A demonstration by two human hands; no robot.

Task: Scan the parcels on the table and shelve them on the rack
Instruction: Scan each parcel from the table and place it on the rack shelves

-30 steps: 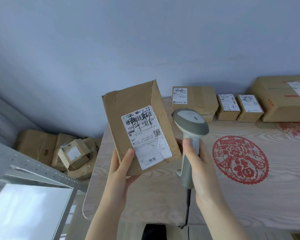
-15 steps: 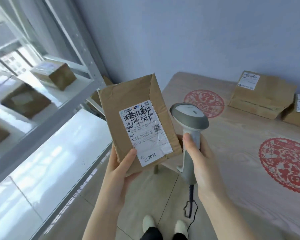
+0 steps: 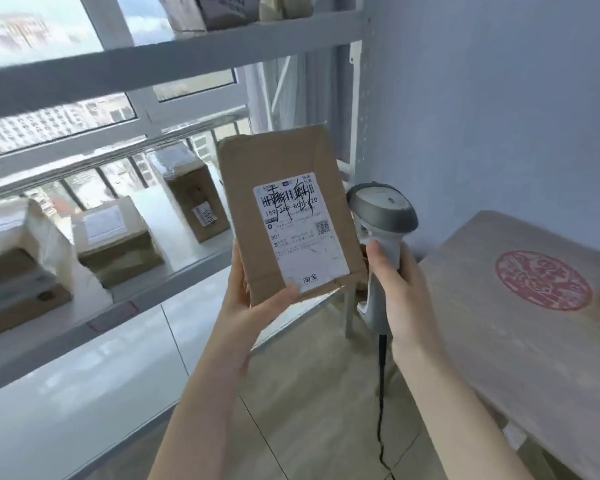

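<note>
So the flat brown parcel (image 3: 278, 161) is up in the air in front of the person, roughly upright and tipped a bit. Its white shipping label (image 3: 300, 233) faces the camera, I'd guess so the barcode at the top is easy to read. The left hand (image 3: 246, 310) grips it from the bottom, thumb across the front by the label's lower corner and the other fingers hidden behind the cardboard, so nothing covers the barcode. Just beside it, the right hand (image 3: 400, 285) is wrapped around the handle of the grey scanner (image 3: 381, 209), whose head sits about level with the label, with the cable (image 3: 381, 393) dangling toward the floor. Can't tell if the trigger is pressed. The metal rack (image 3: 174, 60) fills the left side, with a tall box (image 3: 194, 199) and a flatter box (image 3: 115, 237) already on its middle shelf. The table (image 3: 534, 368) is off to the right. My guess is this parcel is headed for that shelf.
</note>
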